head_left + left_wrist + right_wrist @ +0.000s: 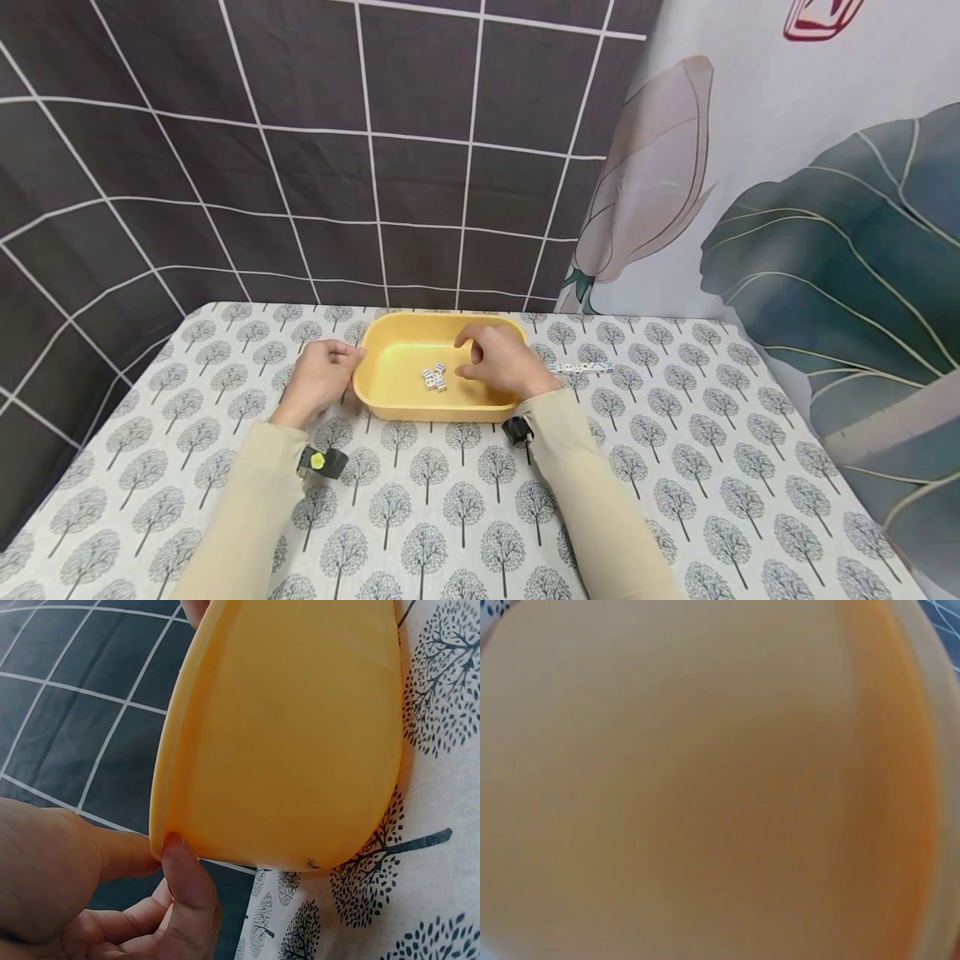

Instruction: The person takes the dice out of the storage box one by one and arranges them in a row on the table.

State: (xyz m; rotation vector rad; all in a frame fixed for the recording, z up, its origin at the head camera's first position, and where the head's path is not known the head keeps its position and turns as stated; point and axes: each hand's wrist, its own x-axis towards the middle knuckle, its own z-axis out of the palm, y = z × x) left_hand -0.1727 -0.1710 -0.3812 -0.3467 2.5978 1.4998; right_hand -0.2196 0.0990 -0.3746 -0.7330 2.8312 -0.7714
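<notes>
A yellow plastic tub point(390, 406) stands on the table with several small white dice point(433, 377), marked with blue dots, clustered on its floor. My left hand point(321, 372) pinches the tub's left rim between thumb and finger, and in the left wrist view the thumb and a fingertip point(187, 877) meet at the rim. Over the right half of the tub hovers my right hand point(498, 358), thumb and index finger apart beside the dice, with nothing visible between them. The right wrist view holds only the blurred yellow tub wall point(705, 787), so the right fingers are hidden there.
Right of the tub, a narrow row of white, dotted dice-like pieces point(583, 367) lies on the tree-patterned tablecloth point(465, 508), partly hidden behind the right hand. A dark gridded curtain point(300, 167) hangs behind the table, and a flower-printed cloth point(787, 208) hangs at the right.
</notes>
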